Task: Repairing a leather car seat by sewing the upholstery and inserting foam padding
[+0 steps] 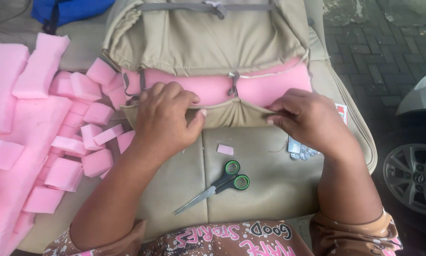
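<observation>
Beige seat cushion point(270, 189) carries scissors point(217, 186) near its front edge. I see my left hand point(168, 121) and right hand point(308, 121) both pinching shut the beige cover point(232, 114) over pink foam point(270, 87).

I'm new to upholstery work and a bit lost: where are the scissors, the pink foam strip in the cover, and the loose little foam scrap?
scissors point(216, 187): head view, at the pivot.
pink foam strip point(265, 87): head view, right half.
small foam scrap point(225, 150): head view, its middle.
</observation>
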